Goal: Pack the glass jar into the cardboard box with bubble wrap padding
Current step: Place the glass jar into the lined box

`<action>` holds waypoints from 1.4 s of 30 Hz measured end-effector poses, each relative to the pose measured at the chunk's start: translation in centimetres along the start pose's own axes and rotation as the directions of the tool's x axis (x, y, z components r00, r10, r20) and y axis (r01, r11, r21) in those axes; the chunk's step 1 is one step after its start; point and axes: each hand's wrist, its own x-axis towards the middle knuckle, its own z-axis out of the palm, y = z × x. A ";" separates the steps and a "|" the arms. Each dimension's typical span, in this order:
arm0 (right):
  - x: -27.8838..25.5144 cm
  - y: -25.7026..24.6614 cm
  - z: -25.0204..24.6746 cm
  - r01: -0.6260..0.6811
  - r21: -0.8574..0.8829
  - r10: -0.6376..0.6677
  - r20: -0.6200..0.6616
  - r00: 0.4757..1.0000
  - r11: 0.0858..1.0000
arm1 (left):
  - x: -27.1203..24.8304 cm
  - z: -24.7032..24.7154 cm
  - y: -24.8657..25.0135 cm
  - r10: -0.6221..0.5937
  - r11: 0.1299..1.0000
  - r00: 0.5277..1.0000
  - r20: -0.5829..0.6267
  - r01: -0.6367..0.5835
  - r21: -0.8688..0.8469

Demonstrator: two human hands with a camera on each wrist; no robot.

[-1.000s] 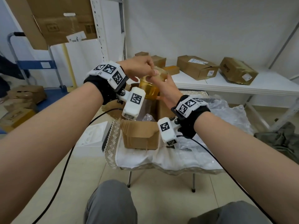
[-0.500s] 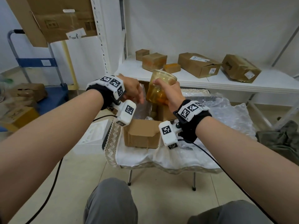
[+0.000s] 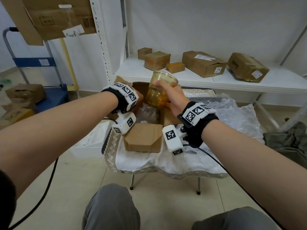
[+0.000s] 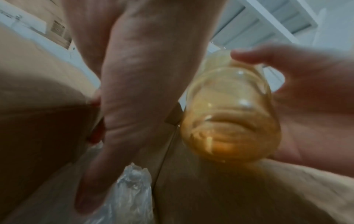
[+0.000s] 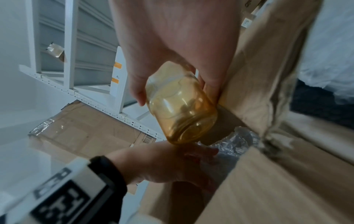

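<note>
One hand, my right hand (image 3: 172,97), wraps fingers round glass jar (image 3: 159,90) | left hand (image 5: 168,163) fingers spread in cardboard box (image 3: 142,138) | risk: tilted jar slipping onto thin bubble wrap (image 4: 130,189)

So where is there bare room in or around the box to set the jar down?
The jar, gripped by the right hand, hangs over the open box. Inside, the floor is covered by bubble wrap, with the left hand on its left part; room remains toward the right wall. On the table, loose wrap crowds the right; a cloth strip lies bare in front.
</note>
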 end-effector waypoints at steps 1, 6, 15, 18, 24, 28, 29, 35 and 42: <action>0.1 0.0 0.0 0.004 0.000 -0.004 0.007 1.000 1.000 | -3.1 -0.5 1.2 -0.002 1.000 1.000 0.001 0.002 0.016; 0.5 0.2 0.0 0.004 -0.012 -0.004 0.021 1.000 1.000 | -9.2 -1.4 3.0 0.023 0.993 0.998 0.061 -0.015 -0.115; 0.6 0.6 0.4 0.018 -0.050 -0.015 0.045 0.999 0.999 | -9.1 -0.3 1.7 0.028 0.989 0.957 -0.289 0.015 0.145; 0.9 0.9 0.9 0.011 -0.099 -0.005 0.061 0.998 0.995 | -9.3 -0.7 1.8 0.065 0.979 0.952 -0.298 -0.003 0.205; 1.9 1.4 0.8 0.022 -0.124 -0.015 0.065 0.998 0.992 | -9.3 -0.5 3.1 0.075 0.972 0.997 -0.021 -0.069 0.225; 2.6 1.6 0.9 0.033 -0.114 -0.031 0.025 0.999 0.993 | -8.4 0.4 3.8 0.007 0.950 0.991 0.135 -0.048 0.308; 2.9 1.6 1.0 0.029 -0.102 -0.028 0.011 1.000 0.994 | -8.3 0.6 3.8 0.003 0.940 0.992 0.128 -0.047 0.339; 4.1 2.3 0.7 -0.003 -0.035 0.002 -0.030 1.000 0.999 | -7.7 2.0 3.8 0.086 0.976 0.996 0.027 -0.090 0.197; 3.2 1.7 0.3 0.004 0.120 -0.002 -0.023 1.000 0.993 | -10.5 -0.1 4.0 0.192 0.959 0.977 0.088 -0.168 -0.227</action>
